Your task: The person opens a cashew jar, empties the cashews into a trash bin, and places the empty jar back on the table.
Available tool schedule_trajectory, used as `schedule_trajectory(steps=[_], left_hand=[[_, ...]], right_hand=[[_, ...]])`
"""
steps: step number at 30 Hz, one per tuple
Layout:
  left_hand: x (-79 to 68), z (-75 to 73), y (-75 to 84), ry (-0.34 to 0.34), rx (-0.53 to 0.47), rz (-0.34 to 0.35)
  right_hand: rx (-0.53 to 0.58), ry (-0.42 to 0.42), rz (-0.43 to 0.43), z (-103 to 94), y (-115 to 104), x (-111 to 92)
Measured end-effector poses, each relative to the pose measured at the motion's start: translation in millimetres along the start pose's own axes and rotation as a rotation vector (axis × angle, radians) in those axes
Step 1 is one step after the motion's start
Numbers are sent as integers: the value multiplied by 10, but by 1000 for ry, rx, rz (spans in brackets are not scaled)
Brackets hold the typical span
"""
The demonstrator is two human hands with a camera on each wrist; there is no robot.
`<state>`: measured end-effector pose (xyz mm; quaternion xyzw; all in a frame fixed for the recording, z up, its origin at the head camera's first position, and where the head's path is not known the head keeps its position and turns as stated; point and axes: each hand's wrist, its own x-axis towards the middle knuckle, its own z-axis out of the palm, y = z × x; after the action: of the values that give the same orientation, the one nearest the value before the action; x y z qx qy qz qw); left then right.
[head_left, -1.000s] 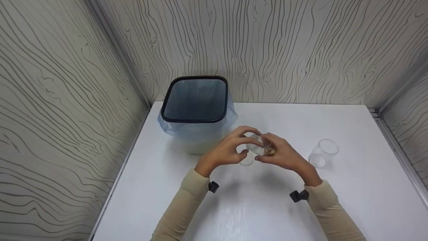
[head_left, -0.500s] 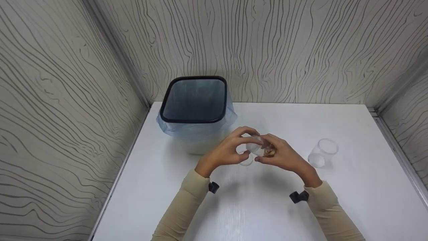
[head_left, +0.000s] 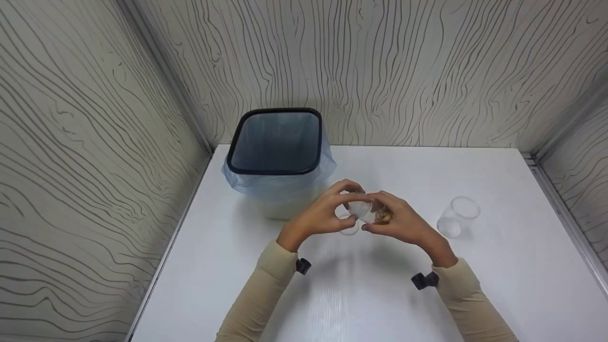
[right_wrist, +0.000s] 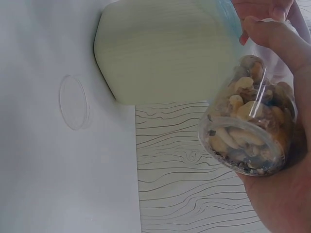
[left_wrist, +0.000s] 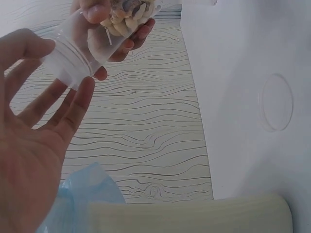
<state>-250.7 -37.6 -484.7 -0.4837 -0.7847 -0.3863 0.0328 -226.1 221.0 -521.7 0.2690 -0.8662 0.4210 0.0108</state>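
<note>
My right hand [head_left: 399, 221] is gripping a clear, rounded plastic jar [right_wrist: 248, 116] around its body, and my left hand [head_left: 327, 209] is holding the mouth end narrowly between curled fingers. The jar is leaning in the air above the white table [head_left: 356, 294]; mixed brown and cream pieces [left_wrist: 127, 20], perhaps nuts, are lying toward its base. I am not seeing whether the mouth is covered. If it is not, and that end is dipping, pieces could be spilling between my fingers. Also, the thin plastic could be bending or slipping if I am squeezing too hard or pulling suddenly.

Below, a thin, clear, round plastic disc [right_wrist: 74, 103] is lying flat, where a falling jar could be hitting it. A pale yellow bin [right_wrist: 160, 53] with blue plastic liner [head_left: 275, 183] is standing near my left hand, narrowing the room there. Farther right, a clear plastic cup [head_left: 458, 218] is standing apart, where my elbow could be knocking it.
</note>
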Motion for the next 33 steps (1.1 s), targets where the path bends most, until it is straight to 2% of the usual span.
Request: schedule_trajectory(steps=[10,24,33], left_hand=[[-13,4,2,-14,1,-88],[-7,17,-16,-6,-5,-148],[-22,-19,12,-36,-25,-245]], right_hand=[[-29,-8,3,9,-19,-8],[1,-20,3,35,2,7],[-10,-14,26,13,-17,20]])
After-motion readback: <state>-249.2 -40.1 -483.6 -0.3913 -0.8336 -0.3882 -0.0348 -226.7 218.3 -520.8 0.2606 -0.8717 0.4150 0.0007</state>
